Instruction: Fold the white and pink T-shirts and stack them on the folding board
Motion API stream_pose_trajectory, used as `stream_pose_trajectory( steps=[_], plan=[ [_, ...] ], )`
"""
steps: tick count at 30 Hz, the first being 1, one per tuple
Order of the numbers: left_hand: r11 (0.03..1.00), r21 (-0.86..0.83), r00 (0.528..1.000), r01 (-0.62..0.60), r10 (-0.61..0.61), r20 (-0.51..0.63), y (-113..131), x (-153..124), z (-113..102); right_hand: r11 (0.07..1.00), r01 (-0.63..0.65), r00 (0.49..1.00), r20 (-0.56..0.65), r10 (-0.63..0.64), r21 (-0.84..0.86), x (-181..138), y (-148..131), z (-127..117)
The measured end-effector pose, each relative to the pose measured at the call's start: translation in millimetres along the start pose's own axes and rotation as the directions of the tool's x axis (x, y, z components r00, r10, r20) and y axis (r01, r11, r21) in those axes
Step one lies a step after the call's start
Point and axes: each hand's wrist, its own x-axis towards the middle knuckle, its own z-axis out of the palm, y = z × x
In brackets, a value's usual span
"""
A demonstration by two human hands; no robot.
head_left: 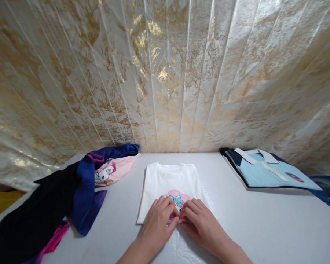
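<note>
A white T-shirt (169, 180) lies folded into a neat rectangle on the table, its neckline facing away from me. Its front carries a pink cloud-like print with a turquoise bow, partly hidden by my fingers. My left hand (160, 220) is at the near edge, thumb and fingers pinched on the fabric. Close beside it, almost touching, my right hand (199, 223) also pinches that edge with curled fingers. The exact bit of cloth between the fingertips is hidden.
On the left lies a loose heap of black, navy and magenta clothes (52, 198), with a pink printed garment (118, 169) by it. A stack of folded clothes, a light blue collared shirt (269, 172) on top, sits right. Gold-patterned curtain (165, 80) hangs behind the white table (236, 223).
</note>
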Motion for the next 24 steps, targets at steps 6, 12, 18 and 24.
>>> stream_pose_trajectory(
  steps=[6,12,18,24],
  plan=[
    [1.000,0.012,1.000,-0.006,0.006,-0.002,-1.5,2.2,0.4,0.998,0.027,0.999,-0.033,-0.029,-0.048,2.2,-2.8,2.2],
    [1.000,0.012,1.000,-0.006,0.006,-0.004,-1.4,1.3,1.3,0.994,0.043,0.999,-0.028,-0.046,-0.096,2.3,-2.7,4.2],
    [1.000,0.005,1.000,0.006,-0.006,0.003,0.9,1.8,-1.4,0.995,0.057,0.998,-0.022,-0.059,-0.088,0.9,-3.8,0.8],
    [1.000,-0.019,1.000,0.010,-0.010,-0.003,0.3,0.6,-1.2,1.000,0.022,0.999,-0.041,-0.021,0.022,-0.4,-0.8,1.9]
  ],
)
